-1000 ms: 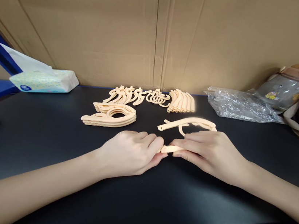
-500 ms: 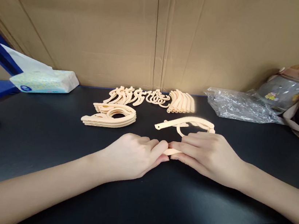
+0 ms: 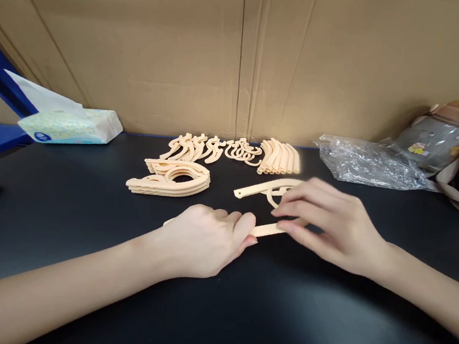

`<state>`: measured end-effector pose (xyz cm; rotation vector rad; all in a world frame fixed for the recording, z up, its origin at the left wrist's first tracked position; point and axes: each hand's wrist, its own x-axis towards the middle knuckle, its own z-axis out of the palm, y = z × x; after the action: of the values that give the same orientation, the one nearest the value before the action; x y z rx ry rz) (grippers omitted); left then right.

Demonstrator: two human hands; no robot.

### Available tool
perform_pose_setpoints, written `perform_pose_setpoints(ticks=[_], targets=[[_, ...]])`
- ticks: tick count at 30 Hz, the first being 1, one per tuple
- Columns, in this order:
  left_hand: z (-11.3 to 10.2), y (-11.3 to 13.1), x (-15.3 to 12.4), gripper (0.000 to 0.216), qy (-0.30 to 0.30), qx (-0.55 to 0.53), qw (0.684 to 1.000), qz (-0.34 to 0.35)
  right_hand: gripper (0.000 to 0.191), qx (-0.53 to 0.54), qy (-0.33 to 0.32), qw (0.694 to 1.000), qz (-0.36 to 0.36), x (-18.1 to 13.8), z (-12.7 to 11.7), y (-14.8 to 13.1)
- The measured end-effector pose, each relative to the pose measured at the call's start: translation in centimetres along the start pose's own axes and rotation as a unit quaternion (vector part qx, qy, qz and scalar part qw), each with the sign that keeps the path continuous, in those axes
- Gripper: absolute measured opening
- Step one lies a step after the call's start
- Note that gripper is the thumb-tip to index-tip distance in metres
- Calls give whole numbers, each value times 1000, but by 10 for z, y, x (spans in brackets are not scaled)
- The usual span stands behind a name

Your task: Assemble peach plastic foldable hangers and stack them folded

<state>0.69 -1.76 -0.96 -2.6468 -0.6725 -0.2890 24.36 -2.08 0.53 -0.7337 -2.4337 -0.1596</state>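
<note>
"Fingers first: how do they stand?"

"On the left hand (image 3: 207,242) they're clenched round a pale strip (image 3: 267,230), thumb tucked below it. One end pokes out at the wrist side, and the other runs across toward the right hand (image 3: 328,224)."

"And that hand's fingers?"

"Loosely curled and parted, held above the strip's far end. The thumb tip lies at its near edge; whether it presses, I cannot tell."

"So where is the strip?"

"Between the two hands, tilted a little, over the middle of the black table (image 3: 235,319). Much of it is hidden by the left fist."

"What's just beyond?"

"A pale hanger (image 3: 255,189), partly covered by the right hand, with a small hole at its bare end. Off to its left sits a stack (image 3: 168,190) of matching pieces with a round opening."

"Farther back?"

"A row near the cardboard (image 3: 165,45): slim pieces (image 3: 192,147), then hooks (image 3: 241,150), then curved bars (image 3: 276,157)."

"Out at the sides?"

"Tissues (image 3: 70,125) on the left, one sheet pulled up. On the right, a crumpled clear bag (image 3: 366,162), and a brown-lidded bottle (image 3: 434,140) behind it."
</note>
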Motion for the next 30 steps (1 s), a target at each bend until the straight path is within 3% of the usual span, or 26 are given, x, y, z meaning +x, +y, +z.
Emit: perform_pose_setpoints(ticks=[4,10,18,25,30], targets=[[0,1,1,30,0,8,1000,7,22,-52,34,996,60,2,-5,13],[-2,0,1,28,14,21,999,31,27,2,-74,992,104,0,0,26],[-6,-4,0,1,27,-139,984,104,26,25,-85,980,179,-2,5,26],[-5,-10,3,37,-5,-263,961,84,21,-2,-88,977,196,-3,5,24],[-4,-11,2,43,-26,-292,953,77,21,-17,-83,975,206,-2,5,22]])
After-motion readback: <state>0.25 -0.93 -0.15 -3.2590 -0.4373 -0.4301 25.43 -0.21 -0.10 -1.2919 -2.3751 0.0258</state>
